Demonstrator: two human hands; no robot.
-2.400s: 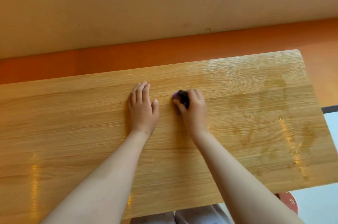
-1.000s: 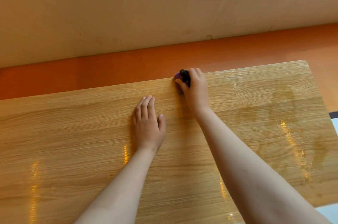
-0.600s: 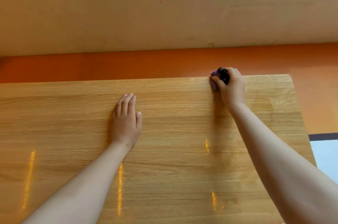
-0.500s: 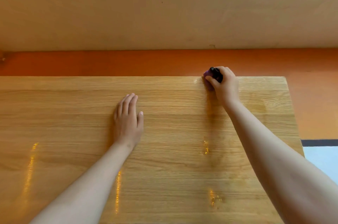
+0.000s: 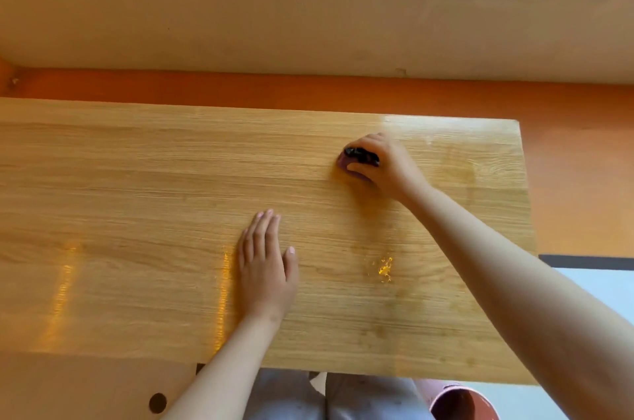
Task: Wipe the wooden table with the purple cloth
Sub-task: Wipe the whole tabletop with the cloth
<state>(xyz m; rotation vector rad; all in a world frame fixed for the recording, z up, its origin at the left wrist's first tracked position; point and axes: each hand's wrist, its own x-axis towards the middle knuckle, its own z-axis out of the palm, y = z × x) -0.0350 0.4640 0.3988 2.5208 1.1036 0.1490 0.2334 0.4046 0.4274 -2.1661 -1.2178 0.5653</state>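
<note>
Right hand [image 5: 384,165] grips bunched cloth [image 5: 346,165] on table [image 5: 137,179] at upper right of frame, left hand [image 5: 266,265] flat at centre, fingers straight.

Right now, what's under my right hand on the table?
A bunched purple cloth pressed onto the wooden table, with a dark part showing at its top. The right hand covers most of it.

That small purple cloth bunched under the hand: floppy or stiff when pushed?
Probably floppy: the small purple cloth is wadded inside the right hand. Likely light, since it nearly vanishes there. Perhaps damp, given shiny smears on the light wooden table.
</note>
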